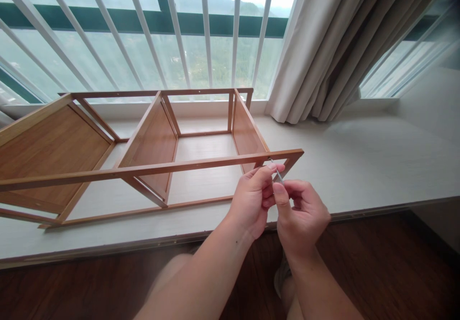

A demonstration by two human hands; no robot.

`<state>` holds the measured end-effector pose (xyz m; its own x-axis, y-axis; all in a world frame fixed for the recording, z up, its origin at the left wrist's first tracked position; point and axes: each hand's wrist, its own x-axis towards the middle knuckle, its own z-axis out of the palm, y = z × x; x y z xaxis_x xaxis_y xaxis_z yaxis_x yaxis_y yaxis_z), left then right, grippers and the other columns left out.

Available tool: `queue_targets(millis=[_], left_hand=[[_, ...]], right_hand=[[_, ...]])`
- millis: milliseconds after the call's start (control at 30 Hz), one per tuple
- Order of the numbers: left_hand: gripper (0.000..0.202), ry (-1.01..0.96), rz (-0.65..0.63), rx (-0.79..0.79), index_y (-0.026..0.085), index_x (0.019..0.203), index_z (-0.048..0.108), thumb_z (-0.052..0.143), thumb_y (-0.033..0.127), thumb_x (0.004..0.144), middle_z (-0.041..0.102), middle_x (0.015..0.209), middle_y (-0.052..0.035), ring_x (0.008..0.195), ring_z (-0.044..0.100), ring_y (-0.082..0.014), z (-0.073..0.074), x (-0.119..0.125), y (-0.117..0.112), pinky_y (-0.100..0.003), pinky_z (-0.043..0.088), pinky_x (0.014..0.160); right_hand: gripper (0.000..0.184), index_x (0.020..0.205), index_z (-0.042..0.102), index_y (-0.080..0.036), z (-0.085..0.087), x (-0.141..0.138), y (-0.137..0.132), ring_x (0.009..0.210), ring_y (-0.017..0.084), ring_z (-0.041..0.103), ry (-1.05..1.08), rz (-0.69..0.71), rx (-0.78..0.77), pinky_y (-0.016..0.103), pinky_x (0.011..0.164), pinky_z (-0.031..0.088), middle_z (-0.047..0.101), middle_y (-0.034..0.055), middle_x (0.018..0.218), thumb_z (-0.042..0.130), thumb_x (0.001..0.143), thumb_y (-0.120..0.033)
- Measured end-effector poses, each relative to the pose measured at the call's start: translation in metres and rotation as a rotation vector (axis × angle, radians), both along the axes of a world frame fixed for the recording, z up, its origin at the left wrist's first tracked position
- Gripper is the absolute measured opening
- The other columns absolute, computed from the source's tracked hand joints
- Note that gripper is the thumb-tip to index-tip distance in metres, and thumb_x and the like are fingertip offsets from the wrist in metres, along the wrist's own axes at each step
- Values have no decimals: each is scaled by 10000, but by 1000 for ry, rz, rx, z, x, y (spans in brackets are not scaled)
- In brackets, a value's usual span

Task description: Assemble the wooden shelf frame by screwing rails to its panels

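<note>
Stretching leftward from both hands [253, 195] [302, 214], the wooden shelf [153, 140]

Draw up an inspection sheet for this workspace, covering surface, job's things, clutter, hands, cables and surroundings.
Surface: pale, flat window ledge, supporting the frame.
Job's things: brown wooden shelf frame with three visible panels, lying on its side; thin grey metal rod-shaped tool, upper end at the near rail, close to its right end.
Clutter: nothing seen.
Hands: left hand has its fingers at the tool's upper part, grip unclear; right hand pinches the lower end.
Cables: nothing seen.
Surroundings: white window bars behind the frame, beige-grey fabric curtain to the right, dark brown floor below.
</note>
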<state>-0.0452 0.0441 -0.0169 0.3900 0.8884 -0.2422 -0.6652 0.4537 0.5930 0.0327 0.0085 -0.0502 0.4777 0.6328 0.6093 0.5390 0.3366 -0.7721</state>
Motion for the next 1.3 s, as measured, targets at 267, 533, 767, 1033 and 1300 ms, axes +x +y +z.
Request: queue_targets(millis=[267,533,767,1033,1300], left_hand=[[297,-20,18,-43,123,878,705,745,359,702,260,578,75,475,224,-32,-1,1,2,-167,170,394],[323,-112,-21,-58,121,891,697,774,346,673,244,573,82,483,227,-33,-2,1,4,-151,187,384],[319,-138,-37,-46,121,877,687,779,344,669,216,574,86,486,212,-36,-3,1,7,-149,181,386],[352,-8,-28,-4,129,867,694,773,409,670,215,563,85,482,180,-39,-4,-2,3,-166,135,397],[337,-44,-3,-22,124,881,703,771,376,667,213,570,85,477,191,-36,0,-1,3,-167,171,393]], right_hand=[[298,981,591,-169,-4,-3,4,593,126,586,74,-24,45,265,558,504,616,2,742,729,774,-335],[279,981,586,-171,-3,-1,7,590,127,586,80,-53,72,264,554,500,601,-11,710,725,786,-314],[237,896,634,-164,-3,3,8,591,130,578,90,-72,107,260,560,476,616,-5,693,766,752,-299],[272,653,607,-164,-1,2,2,545,109,512,-19,-25,5,245,545,420,572,-15,595,675,833,-356],[266,896,618,-162,-7,3,5,613,137,586,56,-23,39,269,577,498,623,15,720,722,776,-376]])
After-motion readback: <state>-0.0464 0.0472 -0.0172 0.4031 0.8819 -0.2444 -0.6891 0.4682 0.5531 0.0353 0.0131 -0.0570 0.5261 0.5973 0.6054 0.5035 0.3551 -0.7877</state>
